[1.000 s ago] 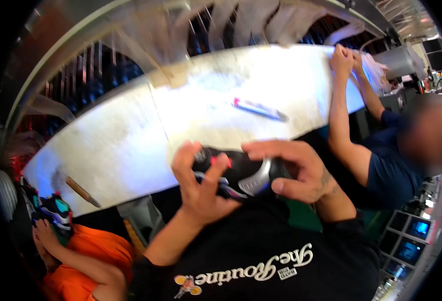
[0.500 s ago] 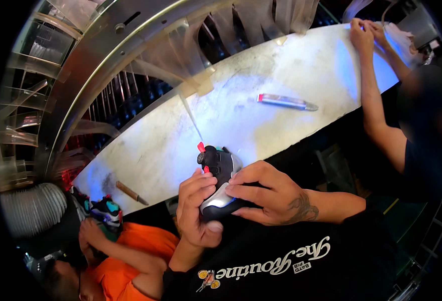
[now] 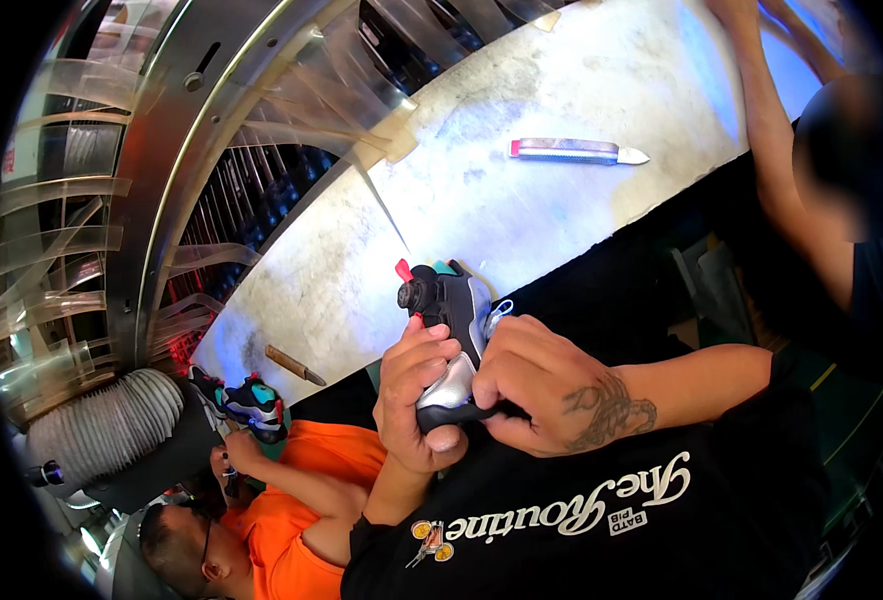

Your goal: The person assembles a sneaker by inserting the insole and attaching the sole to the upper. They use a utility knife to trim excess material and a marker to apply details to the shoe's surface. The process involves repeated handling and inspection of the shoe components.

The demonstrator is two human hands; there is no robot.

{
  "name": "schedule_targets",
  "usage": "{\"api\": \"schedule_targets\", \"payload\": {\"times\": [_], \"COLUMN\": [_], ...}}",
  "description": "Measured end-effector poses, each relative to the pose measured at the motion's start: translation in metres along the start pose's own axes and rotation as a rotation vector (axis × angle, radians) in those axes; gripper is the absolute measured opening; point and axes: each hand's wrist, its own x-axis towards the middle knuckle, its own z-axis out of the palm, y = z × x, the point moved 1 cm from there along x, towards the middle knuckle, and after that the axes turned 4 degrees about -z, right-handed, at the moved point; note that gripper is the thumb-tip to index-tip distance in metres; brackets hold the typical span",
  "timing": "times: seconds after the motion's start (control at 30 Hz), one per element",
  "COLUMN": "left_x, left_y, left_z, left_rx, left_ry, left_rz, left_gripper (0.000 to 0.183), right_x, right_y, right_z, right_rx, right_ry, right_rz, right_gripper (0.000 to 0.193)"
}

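Note:
A black and silver sneaker (image 3: pixel 458 305) with red tabs and a teal patch is tilted between my hands, at the near edge of the pale table. My left hand (image 3: pixel 413 390) is wrapped round its left side, near the silver toe. My right hand (image 3: pixel 536 385) is closed against its right side, the fingers curled in at the dark lower edge by the toe. Just above those knuckles a small shiny bluish loop (image 3: pixel 501 310) sticks out; I cannot tell what it belongs to. My right fingertips are mostly hidden.
On the pale table (image 3: pixel 481 210) lie a knife with a short blade (image 3: pixel 576 152) and a wooden-handled tool (image 3: pixel 294 365). Beyond are a metal frame (image 3: pixel 176 140) and clear strips. Sneakers (image 3: pixel 251 400) and a co-worker in orange (image 3: pixel 326 470) are at left; another person's arm (image 3: pixel 776 130) is at right.
My right hand has gone from fingers spread over the sneaker's top to a curled grip at its side. The left keeps its hold. The whole view has shifted, and the shiny loop now shows.

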Motion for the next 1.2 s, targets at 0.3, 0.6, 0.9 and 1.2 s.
{"api": "schedule_targets", "payload": {"times": [0.3,0.6,0.9,1.2], "left_x": [0.008,-0.007,-0.002,0.012], "left_y": [-0.004,0.005,0.008,-0.003], "left_z": [-0.017,-0.045,-0.045,-0.055], "left_rx": [-0.077,0.104,0.357,0.322], "left_ry": [-0.204,-0.083,-0.038,-0.13], "left_rz": [0.087,-0.053,-0.051,0.013], "left_gripper": [0.064,0.043,0.034,0.048], "right_x": [0.0,0.0,0.001,0.019], "right_y": [0.036,0.046,0.043,0.049], "right_z": [-0.01,0.023,0.044,0.033], "right_rx": [0.246,0.006,0.042,0.058], "right_ry": [-0.282,0.012,0.026,-0.111], "right_rz": [-0.079,-0.126,-0.079,-0.1], "right_gripper": [0.028,0.059,0.048,0.034]}}
